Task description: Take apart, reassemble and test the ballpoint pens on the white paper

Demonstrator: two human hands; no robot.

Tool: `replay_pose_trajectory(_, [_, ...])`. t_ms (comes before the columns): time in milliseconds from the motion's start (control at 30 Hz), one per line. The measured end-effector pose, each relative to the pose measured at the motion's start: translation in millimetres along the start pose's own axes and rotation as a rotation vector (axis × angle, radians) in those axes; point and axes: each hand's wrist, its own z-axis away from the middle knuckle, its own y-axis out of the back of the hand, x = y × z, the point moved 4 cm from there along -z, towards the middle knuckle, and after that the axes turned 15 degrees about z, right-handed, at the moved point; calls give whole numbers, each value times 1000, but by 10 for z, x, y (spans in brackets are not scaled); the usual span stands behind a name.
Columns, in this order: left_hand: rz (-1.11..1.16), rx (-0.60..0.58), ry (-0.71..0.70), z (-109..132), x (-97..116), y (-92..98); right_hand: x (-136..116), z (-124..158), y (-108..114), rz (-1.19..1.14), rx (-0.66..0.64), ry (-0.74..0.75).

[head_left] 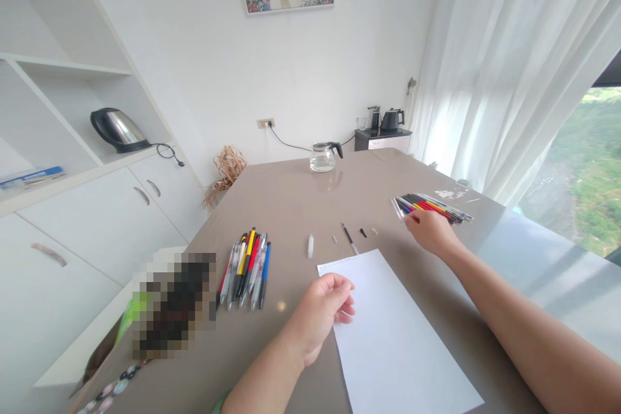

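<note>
The left hand (324, 309), fingers curled together, was over white rectangular paper (398, 336); the right hand (431, 231), grip unclear, was at slim multicoloured plastic pens (431, 203), far right on the brown bench (286, 200).

Paper (402, 343) on tbl (286, 200), pens (246, 265) L & R, carafe (322, 158) behind.

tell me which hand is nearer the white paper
Left. The left hand is over the left edge of the white paper; the right hand is off to its right.
</note>
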Motion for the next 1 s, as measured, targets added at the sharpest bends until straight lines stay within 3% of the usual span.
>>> replay_pose_trajectory(167, [26,69,-102,12,75,-3,-498,373,149,-651,-235,348])
replay_pose_trajectory(333, [72,130,-177,29,143,4,-994,923,172,-782,-573,692])
replay_pose_trajectory(433, [24,122,-192,25,148,-1,-1101,1078,128,-797,-629,788])
replay_pose_trajectory(667, [23,125,-164,12,109,9,-1018,948,13,-643,-558,729])
replay_pose_trajectory(733, [36,128,-116,12,77,15,-869,737,6,-586,-379,574])
replay_pose_trajectory(800, [32,110,-68,14,46,12,-641,485,9,-481,-94,341])
replay_pose_trajectory(867, [13,86,-49,17,27,7,-443,280,-27,-334,78,185])
replay_pose_trajectory(1000, [-12,50,-49,16,9,3,-286,47,-194,-72,83,90])
